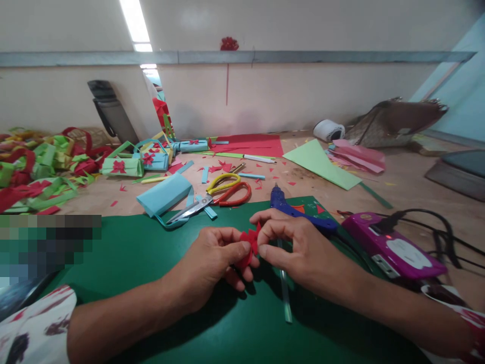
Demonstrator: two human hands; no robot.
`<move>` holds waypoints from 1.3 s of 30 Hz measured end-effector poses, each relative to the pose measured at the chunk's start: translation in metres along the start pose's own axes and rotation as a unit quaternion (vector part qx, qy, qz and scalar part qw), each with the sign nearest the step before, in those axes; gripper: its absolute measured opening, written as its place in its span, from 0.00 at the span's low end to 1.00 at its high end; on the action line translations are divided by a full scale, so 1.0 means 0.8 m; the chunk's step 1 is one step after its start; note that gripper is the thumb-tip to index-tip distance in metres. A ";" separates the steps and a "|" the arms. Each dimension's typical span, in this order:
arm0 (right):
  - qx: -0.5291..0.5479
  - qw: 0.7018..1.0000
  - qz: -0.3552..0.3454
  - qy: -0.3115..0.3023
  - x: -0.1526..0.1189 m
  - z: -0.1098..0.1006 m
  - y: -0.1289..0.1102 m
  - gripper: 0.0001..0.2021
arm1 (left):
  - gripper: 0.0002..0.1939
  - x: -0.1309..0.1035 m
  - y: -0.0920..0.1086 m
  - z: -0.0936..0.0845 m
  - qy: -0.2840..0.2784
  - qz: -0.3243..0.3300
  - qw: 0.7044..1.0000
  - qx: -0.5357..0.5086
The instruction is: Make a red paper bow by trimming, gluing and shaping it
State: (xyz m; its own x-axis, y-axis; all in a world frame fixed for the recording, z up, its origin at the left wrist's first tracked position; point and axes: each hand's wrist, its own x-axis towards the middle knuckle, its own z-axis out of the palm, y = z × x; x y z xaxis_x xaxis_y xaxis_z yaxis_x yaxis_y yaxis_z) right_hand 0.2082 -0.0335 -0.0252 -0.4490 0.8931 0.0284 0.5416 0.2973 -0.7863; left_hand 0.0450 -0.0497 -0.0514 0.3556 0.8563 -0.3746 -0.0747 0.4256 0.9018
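Note:
Between my two hands is a small red paper bow (250, 241), partly covered by the fingers. My left hand (217, 258) pinches its left side between thumb and forefinger. The fingertips of my right hand (286, 240) are closed on its right side. Under my right hand a clear glue stick (285, 296) lies on the green cutting mat (151, 288). Just beyond that hand rests a blue glue gun (312, 215). Scissors (227, 189) with yellow and red handles lie on the far edge of the mat, beside a folded light blue paper piece (164, 194).
Small paper bags (123, 167) with red bows stand at the back left, near a heap of coloured paper pieces (45, 162) and a dark bottle (113, 111). A purple power strip (394, 247) with cables sits at right. Behind it are green paper (322, 164) and a handbag (397, 121).

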 end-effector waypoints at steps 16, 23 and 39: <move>-0.027 0.999 0.008 -0.031 0.003 -0.006 0.001 0.07 | 0.07 -0.001 0.000 0.001 0.009 -0.003 1.000 0.017; -0.044 0.998 0.016 -0.032 0.003 -0.006 -0.002 0.07 | 0.09 -0.001 0.003 0.002 0.018 0.002 0.999 0.033; -0.066 0.998 0.004 -0.021 0.006 -0.004 0.000 0.08 | 0.07 -0.003 0.003 0.002 0.020 0.002 0.999 0.032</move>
State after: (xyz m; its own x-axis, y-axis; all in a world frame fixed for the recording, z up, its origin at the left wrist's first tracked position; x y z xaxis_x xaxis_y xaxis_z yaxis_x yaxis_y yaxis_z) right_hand 0.2083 -0.0284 -0.0234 -0.4725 0.8813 -0.0057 0.6329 0.3348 -0.6981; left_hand 0.0454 -0.0508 -0.0480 0.3173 0.8696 -0.3783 -0.0165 0.4039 0.9146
